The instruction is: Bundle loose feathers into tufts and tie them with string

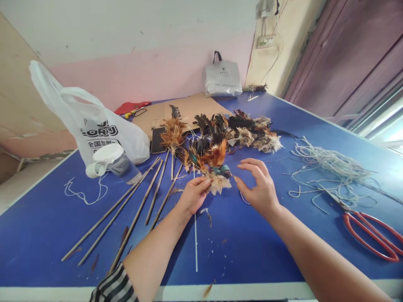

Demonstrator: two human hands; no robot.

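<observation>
My left hand [195, 193] pinches a small bunch of feathers [220, 184], pale and fluffy at its lower side. A blue-green wrapped piece [224, 171] shows at the bunch's right end. Just right of it, my right hand [258, 185] is held with its fingers apart and curved, the fingertips close to the wrapped end. Whether they touch it I cannot tell. Behind both hands lies a heap of brown, black and orange feathers [217, 130]. An orange-brown feather bundle [174, 133] rests at the heap's left.
Several thin sticks [135, 214] lie at left, near a lidded plastic jar [115, 161] and a white plastic bag [94, 121]. Tangled string [330, 163] and red-handled scissors [371, 230] are at right. Behind are cardboard [185, 107], a dark phone-like slab [157, 141] and a silver bag [223, 79].
</observation>
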